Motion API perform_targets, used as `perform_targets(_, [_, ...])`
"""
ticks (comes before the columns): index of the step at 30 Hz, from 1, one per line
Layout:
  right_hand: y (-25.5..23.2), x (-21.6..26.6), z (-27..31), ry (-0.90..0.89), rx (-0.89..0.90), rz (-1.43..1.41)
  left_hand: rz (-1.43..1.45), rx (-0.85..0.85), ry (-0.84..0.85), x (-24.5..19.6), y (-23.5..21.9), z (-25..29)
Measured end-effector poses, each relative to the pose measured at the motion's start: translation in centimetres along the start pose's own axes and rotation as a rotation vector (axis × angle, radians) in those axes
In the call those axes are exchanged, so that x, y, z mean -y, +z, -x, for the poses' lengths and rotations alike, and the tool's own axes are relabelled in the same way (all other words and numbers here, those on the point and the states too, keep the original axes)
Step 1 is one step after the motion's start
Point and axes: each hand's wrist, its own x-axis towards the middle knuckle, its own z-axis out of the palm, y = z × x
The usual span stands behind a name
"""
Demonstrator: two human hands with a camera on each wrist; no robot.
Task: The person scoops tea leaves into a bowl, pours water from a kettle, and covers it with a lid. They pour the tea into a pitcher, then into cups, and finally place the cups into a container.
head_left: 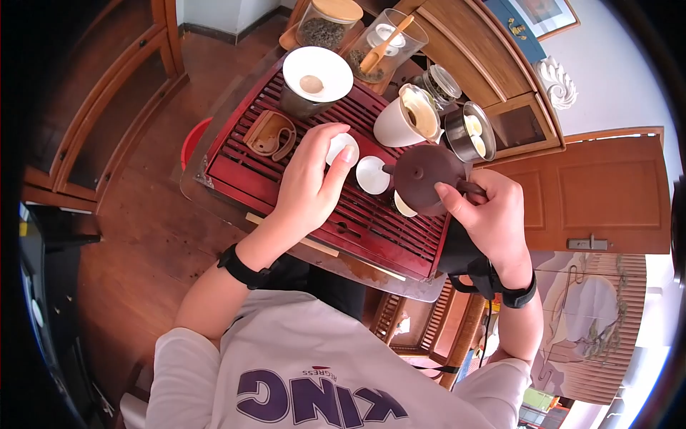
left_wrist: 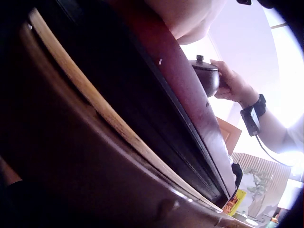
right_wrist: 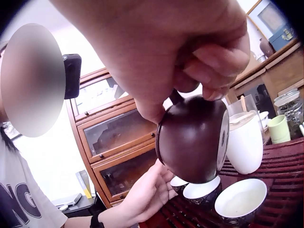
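Observation:
My right hand [head_left: 494, 211] grips the handle of a dark brown teapot [head_left: 431, 191], its thumb reaching onto the lid. In the right wrist view the teapot leans steeply over small teacups that are white inside and dark outside. From the head, its spout overlaps the rim of the middle teacup [head_left: 371, 176]. A third teacup [head_left: 404, 207] is mostly hidden below the pot; pale liquid shows in the nearest teacup [right_wrist: 240, 202] of the right wrist view. My left hand [head_left: 312, 175] holds the leftmost teacup [head_left: 341, 149] between thumb and fingers.
The cups stand on a slatted red tea tray [head_left: 250, 171]. Around them are a white pitcher [head_left: 389, 123], a dark vessel with a white funnel top [head_left: 329, 79], a wooden holder [head_left: 268, 132] and a metal bowl [head_left: 457, 136]. Glass jars [head_left: 321, 32] line the back.

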Motion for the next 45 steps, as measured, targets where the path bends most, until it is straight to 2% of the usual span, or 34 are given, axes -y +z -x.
perform_targets(6, [-0.5,0.5,-0.3,-0.008,-0.029,0.030,0.017,0.009,-0.025,-0.1,0.0,0.1])
perform_targets(20, [-1.2,1.3,-0.9,-0.156,-0.082,0.114,0.026,0.004,-0.034,0.1,-0.1,0.1])
perform_targets(22, [-1.4,1.4,-0.9,-0.146,-0.083,0.113,0.082,0.010,-0.098,0.0,-0.3,0.1])
perform_targets(28, [-1.8,1.4,-0.7,-0.124,-0.084,0.128,0.247,0.012,-0.107,0.9,-0.2,0.4])
perform_targets(32, [-1.7,1.2,-0.5,-0.143,-0.079,0.145,0.242,0.053,-0.097,0.0,-0.5,0.4])
perform_targets(40, [-1.4,1.6,-0.5,-0.179,-0.076,0.165,0.024,0.189,0.002,-0.8,-1.2,0.1])
perform_targets(45, [-1.7,1.6,-0.7,-0.175,-0.076,0.187,-0.108,0.216,0.015,-0.6,-1.1,0.4])
